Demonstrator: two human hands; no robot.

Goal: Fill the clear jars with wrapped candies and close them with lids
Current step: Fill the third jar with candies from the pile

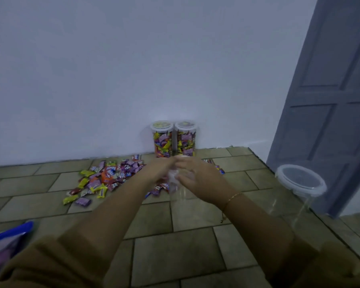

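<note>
A clear empty jar [176,192] stands on the tiled floor in the middle of the view, blurred and hard to make out. My left hand [159,170] and my right hand [196,177] meet at its top, fingers closed around its rim; whether a lid is on it is unclear. Behind the hands lies a loose pile of wrapped candies [104,179]. Two jars full of candies, the left one [162,140] and the right one [185,139], stand lidded against the wall. Another clear empty jar [299,183] with a lid on it stands at the right.
A white wall runs along the back. A grey door [328,100] stands open at the right, close behind the lidded empty jar. A plastic bag with a blue edge [6,240] lies at the bottom left. The floor is tiled.
</note>
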